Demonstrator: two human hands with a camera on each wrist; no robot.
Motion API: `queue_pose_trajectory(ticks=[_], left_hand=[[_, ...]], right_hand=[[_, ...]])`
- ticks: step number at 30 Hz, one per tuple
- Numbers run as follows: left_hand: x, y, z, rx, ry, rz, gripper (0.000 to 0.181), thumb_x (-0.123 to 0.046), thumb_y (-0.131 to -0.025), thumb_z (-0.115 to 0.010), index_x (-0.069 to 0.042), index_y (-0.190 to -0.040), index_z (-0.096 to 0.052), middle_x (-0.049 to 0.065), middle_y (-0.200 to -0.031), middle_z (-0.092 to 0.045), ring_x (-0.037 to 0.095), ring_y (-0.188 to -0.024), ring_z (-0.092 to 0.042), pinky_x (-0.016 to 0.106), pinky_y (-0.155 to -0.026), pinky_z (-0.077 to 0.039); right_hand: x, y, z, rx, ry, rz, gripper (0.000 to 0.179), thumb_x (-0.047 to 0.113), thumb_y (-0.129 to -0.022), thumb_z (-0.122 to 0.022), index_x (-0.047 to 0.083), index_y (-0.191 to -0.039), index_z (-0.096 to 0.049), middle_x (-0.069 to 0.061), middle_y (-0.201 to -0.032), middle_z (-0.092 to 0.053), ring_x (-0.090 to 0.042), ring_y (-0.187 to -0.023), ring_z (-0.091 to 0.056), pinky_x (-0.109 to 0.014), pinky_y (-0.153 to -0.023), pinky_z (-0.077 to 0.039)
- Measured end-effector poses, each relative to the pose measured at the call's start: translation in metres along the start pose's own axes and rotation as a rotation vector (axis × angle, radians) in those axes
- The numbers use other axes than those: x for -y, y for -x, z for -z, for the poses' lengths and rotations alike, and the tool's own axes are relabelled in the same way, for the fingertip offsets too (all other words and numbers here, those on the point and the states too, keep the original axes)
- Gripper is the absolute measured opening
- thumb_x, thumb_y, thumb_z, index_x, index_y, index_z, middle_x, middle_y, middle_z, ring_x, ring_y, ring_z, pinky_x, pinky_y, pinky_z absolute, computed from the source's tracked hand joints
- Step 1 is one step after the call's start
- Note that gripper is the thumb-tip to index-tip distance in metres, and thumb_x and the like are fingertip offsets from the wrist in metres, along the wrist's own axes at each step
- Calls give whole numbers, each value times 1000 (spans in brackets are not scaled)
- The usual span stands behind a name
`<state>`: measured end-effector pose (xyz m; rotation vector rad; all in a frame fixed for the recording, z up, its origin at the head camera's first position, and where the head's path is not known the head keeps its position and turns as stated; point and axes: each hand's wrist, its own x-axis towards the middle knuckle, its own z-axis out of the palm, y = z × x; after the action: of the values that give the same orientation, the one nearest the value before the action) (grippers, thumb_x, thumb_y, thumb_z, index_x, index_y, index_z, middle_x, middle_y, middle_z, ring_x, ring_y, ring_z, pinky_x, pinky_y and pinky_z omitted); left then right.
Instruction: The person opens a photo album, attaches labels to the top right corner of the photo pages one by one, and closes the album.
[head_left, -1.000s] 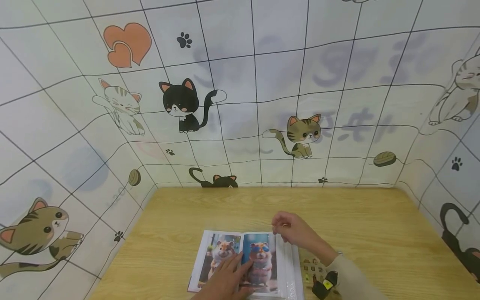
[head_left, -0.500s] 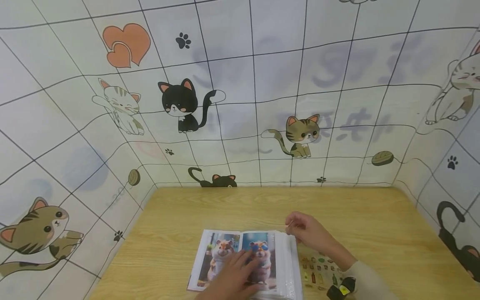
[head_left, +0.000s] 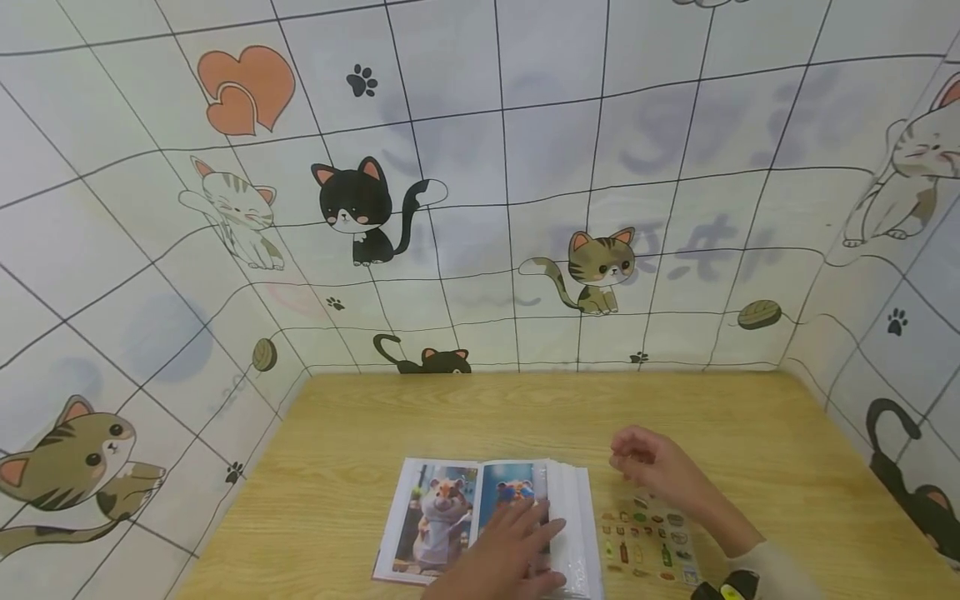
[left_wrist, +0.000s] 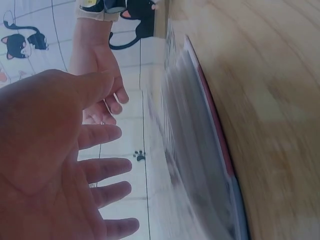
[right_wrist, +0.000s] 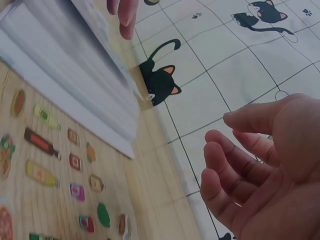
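A photo album (head_left: 577,521) lies spread on the wooden table, with a hamster picture (head_left: 442,517) on its left page and another on the right page. My left hand (head_left: 510,546) is over the right page, fingers straight and spread, covering most of that picture. The left wrist view has the album's page edges (left_wrist: 200,135) beside this hand. To the right of the album, a clear sticker sheet (head_left: 637,550) carries small bottles and food items. Above the sheet's far end is my right hand (head_left: 660,467), fingers loosely curled; nothing shows between them in the right wrist view.
The wooden table (head_left: 420,417) runs back to a cloth wall (head_left: 480,250) printed with cats and grid lines. Similar cloth sides rise at left and right. A black band (head_left: 727,587) with a yellow mark is on my right wrist.
My right hand has moved rightward, away from the album's far right corner, uncovering more of the sticker sheet. My left hand has slid right across the pages, uncovering the left picture.
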<state>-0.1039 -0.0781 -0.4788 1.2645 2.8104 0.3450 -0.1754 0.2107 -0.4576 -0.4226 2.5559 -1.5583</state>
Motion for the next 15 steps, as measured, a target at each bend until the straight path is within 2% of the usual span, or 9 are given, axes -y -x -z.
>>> queue_pose_trajectory(ticks=[3,6,9,15], left_hand=[[-6,-8,-1,32,-32,-26,60,-56,-101,-43,-18,-149,-44,11,-152,-44,29,-141,-40,53,-103,-45],[-13,-15,-2,82,-21,-22,62,-57,-101,-43,-21,-151,-41,7,-156,-41,26,-144,-37,51,-108,-41],[-18,-20,-6,122,-29,-14,63,-58,-101,-40,-24,-153,-37,4,-158,-37,23,-146,-34,50,-112,-36],[-25,-31,-17,131,-119,-52,62,-59,-100,-38,-26,-153,-38,-1,-158,-37,19,-146,-34,50,-111,-38]], right_hand=[[-4,5,4,-30,56,13,13,14,-93,-67,7,-103,-62,-7,-96,-67,-14,-85,-64,-27,-73,-55],[-10,10,8,-45,113,16,14,12,-92,-68,7,-104,-62,-4,-97,-69,-9,-86,-64,-24,-76,-53],[-16,13,11,-32,121,-6,17,11,-91,-69,5,-106,-62,-6,-100,-70,-10,-88,-65,-24,-77,-52],[-28,19,16,1,105,-61,25,5,-88,-70,3,-111,-62,-12,-106,-70,-17,-89,-64,-24,-75,-54]])
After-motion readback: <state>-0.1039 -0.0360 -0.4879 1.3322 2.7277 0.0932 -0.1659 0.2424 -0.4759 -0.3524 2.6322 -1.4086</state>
